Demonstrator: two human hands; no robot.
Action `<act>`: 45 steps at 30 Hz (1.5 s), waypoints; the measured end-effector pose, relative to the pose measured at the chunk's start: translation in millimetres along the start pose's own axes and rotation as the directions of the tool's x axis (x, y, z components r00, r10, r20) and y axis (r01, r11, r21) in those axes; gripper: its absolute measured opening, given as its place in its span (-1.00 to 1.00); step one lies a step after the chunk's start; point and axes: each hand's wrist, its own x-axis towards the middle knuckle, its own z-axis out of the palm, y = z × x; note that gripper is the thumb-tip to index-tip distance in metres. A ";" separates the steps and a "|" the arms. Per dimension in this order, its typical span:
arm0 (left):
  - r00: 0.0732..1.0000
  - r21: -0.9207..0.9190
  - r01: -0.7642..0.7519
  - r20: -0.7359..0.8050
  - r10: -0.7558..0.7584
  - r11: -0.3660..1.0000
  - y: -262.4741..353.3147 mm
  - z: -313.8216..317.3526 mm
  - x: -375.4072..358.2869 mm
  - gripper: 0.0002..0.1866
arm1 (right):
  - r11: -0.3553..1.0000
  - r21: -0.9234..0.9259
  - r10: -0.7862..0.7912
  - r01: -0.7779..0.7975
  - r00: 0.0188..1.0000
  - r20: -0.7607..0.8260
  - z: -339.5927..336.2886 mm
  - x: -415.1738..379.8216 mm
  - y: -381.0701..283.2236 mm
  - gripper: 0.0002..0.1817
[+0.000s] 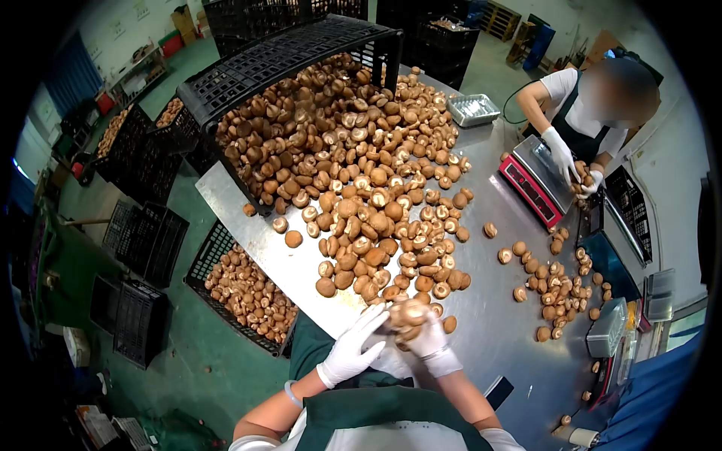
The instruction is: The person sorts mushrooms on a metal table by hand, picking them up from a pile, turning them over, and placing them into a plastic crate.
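Observation:
Both my hands wear white gloves and are at the near edge of the metal table. My right hand (432, 347) is closed around several brown shiitake mushrooms (407, 317), slightly blurred. To the left of them, my left hand (353, 346) has its fingers stretched out and thumb apart, its fingertips close to the held mushrooms. Just beyond my hands spreads a large heap of shiitake mushrooms (368, 218), some showing pale stems. The heap spills from a black plastic crate (293, 45) tipped on its side on the table.
Across the table, a gloved co-worker (571, 113) handles mushrooms beside a red scale (534, 184). A smaller mushroom group (553, 289) lies on the right. A clear tray stack (472, 110) stands at the back. Below left, a black crate (199, 263) holds mushrooms.

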 end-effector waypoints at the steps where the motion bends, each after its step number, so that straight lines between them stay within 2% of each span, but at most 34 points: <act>1: 1.000 0.003 -0.011 0.000 0.011 1.000 -6.9 -1.7 -0.8 -0.47 | 0.995 0.021 -0.097 0.097 0.995 0.009 -26.7 3.7 -16.1 -0.40; 2: 0.998 -0.008 0.060 -0.029 -0.060 0.998 -15.2 -5.1 -2.1 -0.52 | 0.981 0.184 -0.084 0.058 0.987 0.136 -36.7 2.5 -46.9 -0.48; 3: 0.990 -0.023 0.130 -0.058 -0.131 0.991 -26.3 -6.6 -4.9 -0.58 | 0.937 0.096 -0.320 0.335 0.937 -0.140 -24.4 -3.3 -70.8 -0.59; 4: 0.970 -0.082 0.170 -0.160 -0.182 0.982 -48.0 -2.5 -11.9 -0.66 | 0.876 0.169 -0.409 0.452 0.881 -0.237 -48.1 -6.3 -98.9 -0.60; 5: 0.954 -0.104 0.214 -0.192 -0.231 0.971 -54.5 -8.9 -13.9 -0.67 | 0.772 0.186 -0.615 0.608 0.788 -0.021 -86.7 -5.4 -128.1 -0.58; 6: 0.927 -0.153 0.270 -0.225 -0.300 0.951 -59.8 -14.2 -16.0 -0.67 | 0.631 0.204 -0.748 0.748 0.657 -0.092 -94.7 -14.5 -152.4 -0.53; 7: 0.893 -0.204 0.325 -0.254 -0.371 0.923 -63.7 -19.3 -17.5 -0.67 | 0.504 0.320 -0.703 0.802 0.596 -0.388 -117.1 -22.4 -180.3 -0.43; 8: 0.880 -0.161 0.324 -0.309 -0.359 0.932 -65.8 -25.0 -16.5 -0.67 | 0.402 0.398 -0.656 0.824 0.563 -0.502 -155.9 -28.6 -201.4 -0.27; 9: 0.865 -0.118 0.322 -0.368 -0.342 0.940 -67.9 -30.7 -13.6 -0.67 | 0.349 0.312 -0.623 0.883 0.468 -0.627 -154.0 -32.5 -207.9 -0.23; 11: 0.820 -0.048 0.330 -0.480 -0.311 0.943 -85.7 -33.0 -11.7 -0.62 | 0.504 0.116 -0.732 0.856 0.495 -0.469 -153.8 -14.5 -198.1 -0.35; 12: 0.805 -0.009 0.339 -0.515 -0.295 0.941 -97.2 -32.2 -9.3 -0.60 | 0.652 0.102 -0.735 0.751 0.659 -0.160 -154.6 -0.6 -186.5 -0.50; 13: 0.791 0.031 0.349 -0.545 -0.277 0.937 -109.4 -30.5 -6.3 -0.59 | 0.770 0.101 -0.631 0.629 0.776 -0.025 -123.5 15.2 -172.6 -0.63; 14: 0.801 0.100 0.354 -0.545 -0.246 0.930 -118.4 -29.5 -3.0 -0.55 | 0.819 -0.139 -0.573 0.557 0.782 -0.246 -75.8 29.7 -154.4 -0.62; 15: 0.798 0.045 0.350 -0.537 -0.273 0.936 -127.4 -26.0 1.0 -0.44 | 0.815 -0.368 -0.551 0.448 0.795 -0.253 -31.2 43.4 -138.6 -0.59; 16: 0.808 0.100 0.372 -0.525 -0.268 0.923 -130.5 -21.6 6.0 -0.39 | 0.737 -0.551 -0.530 0.391 0.841 -0.111 -0.3 57.8 -125.8 -0.54; 17: 0.815 0.154 0.391 -0.517 -0.263 0.908 -133.5 -17.7 11.3 -0.33 | 0.719 -0.615 -0.477 0.323 0.873 -0.099 15.5 77.8 -117.0 -0.51; 18: 0.823 0.128 0.393 -0.490 -0.287 0.910 -141.7 -14.0 11.5 -0.26 | 0.527 -0.787 -0.493 0.320 0.870 0.023 31.0 97.1 -106.9 -0.47; 19: 0.813 0.194 0.411 -0.521 -0.261 0.891 -145.3 -9.7 12.4 -0.29 | 0.257 -0.894 -0.516 0.368 0.834 0.195 35.3 121.9 -94.2 -0.44; 20: 0.809 0.203 0.403 -0.536 -0.243 0.892 -147.6 -9.6 12.3 -0.31 | -0.035 -0.914 -0.524 0.404 0.772 0.361 39.8 146.4 -81.6 -0.39; 21: 0.804 0.213 0.397 -0.549 -0.227 0.893 -150.1 -10.3 11.2 -0.32 | -0.363 -0.821 -0.493 0.440 0.657 0.570 35.5 175.2 -69.9 -0.35; 23: 0.798 0.238 0.387 -0.571 -0.194 0.890 -153.1 -15.3 9.8 -0.37 | -0.644 -0.731 -0.390 0.227 0.724 0.569 42.5 193.4 -50.0 -0.31; 24: 0.784 0.130 0.421 -0.549 -0.288 0.898 -144.7 -19.9 9.2 -0.38 | -0.741 -0.651 -0.320 0.164 0.766 0.558 46.4 192.9 -43.5 -0.32; 25: 0.769 0.022 0.452 -0.517 -0.377 0.892 -140.3 -23.4 9.8 -0.38 | -0.809 -0.569 -0.266 0.144 0.775 0.573 47.9 188.8 -38.7 -0.44; 26: 0.761 -0.057 0.416 -0.524 -0.382 0.908 -148.2 -24.0 6.2 -0.40 | -0.797 -0.586 -0.245 0.142 0.811 0.530 48.2 182.9 -35.1 -0.50; 27: 0.721 -0.294 0.351 -0.521 -0.457 0.889 -151.1 -22.5 4.4 -0.40 | -0.785 -0.603 -0.224 0.138 0.845 0.485 47.0 175.4 -31.6 -0.54; 29: 0.684 -0.505 0.363 -0.426 -0.592 0.783 -149.6 -28.8 3.1 -0.43 | -0.787 -0.580 -0.220 0.210 0.782 0.583 36.9 156.9 -32.2 -0.60; 32: 0.687 -0.605 0.326 -0.377 -0.621 0.727 -150.4 -36.1 2.4 -0.49 | -0.748 -0.607 -0.190 0.268 0.790 0.583 31.8 138.4 -43.3 -0.56; 34: 0.688 -0.657 0.327 -0.327 -0.648 0.679 -143.7 -42.9 4.0 -0.52 | -0.695 -0.677 -0.167 0.243 0.862 0.480 48.5 129.1 -57.6 -0.54; 35: 0.685 -0.658 0.328 -0.328 -0.650 0.678 -145.8 -44.6 3.8 -0.52 | -0.588 -0.787 -0.141 0.188 0.934 0.329 62.5 129.7 -73.3 -0.55; 37: 0.685 -0.691 0.308 -0.317 -0.656 0.654 -149.9 -46.1 1.0 -0.53 | -0.540 -0.837 -0.210 0.087 0.949 0.235 66.1 155.1 -101.2 -0.59; 39: 0.681 -0.681 0.326 -0.311 -0.662 0.656 -148.6 -48.4 1.6 -0.53 | -0.629 -0.772 -0.448 0.092 0.769 0.456 42.5 193.9 -109.7 -0.61; 41: 0.672 -0.808 0.212 -0.288 -0.682 0.551 -147.9 -50.7 4.0 -0.54 | -0.810 -0.587 -0.312 0.003 0.844 0.436 39.7 218.0 -118.7 -0.59; 42: 0.685 -0.799 0.195 -0.305 -0.662 0.569 -144.1 -51.9 5.0 -0.53 | -0.789 -0.614 -0.266 -0.011 0.907 0.325 39.4 230.7 -118.6 -0.53; 45: 0.705 -0.859 0.090 -0.303 -0.641 0.504 -128.0 -55.1 11.5 -0.52 | -0.794 -0.608 -0.229 0.020 0.916 0.329 26.0 238.1 -125.1 -0.52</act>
